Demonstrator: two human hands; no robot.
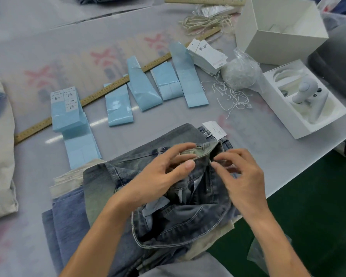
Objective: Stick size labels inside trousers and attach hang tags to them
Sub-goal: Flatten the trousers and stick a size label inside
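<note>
My left hand [164, 172] holds open the waistband of the jeans [188, 216], which lie just before the blue label strips [118, 104], my right hand [242, 176] pinches inside it, and the denim seems soft, heavy, best held at the thick band.

The trousers [168, 196] lie at the near edge of the surface [28, 246], on top of a pile of other folded trousers [68, 212]. Both hands are on the waistband, the left hand [160, 172] beside the right hand [242, 176]. Behind the trousers, sheets of size labels [68, 108] lie in a row from left to right, across a long ruler [100, 92]. At the right end of this row is a stack of hang tags [206, 54], and just right of it a bag of strings [240, 72], with loose strings [234, 96] before it. Farther right stand an open box [278, 37] and a tray [308, 100].
</note>
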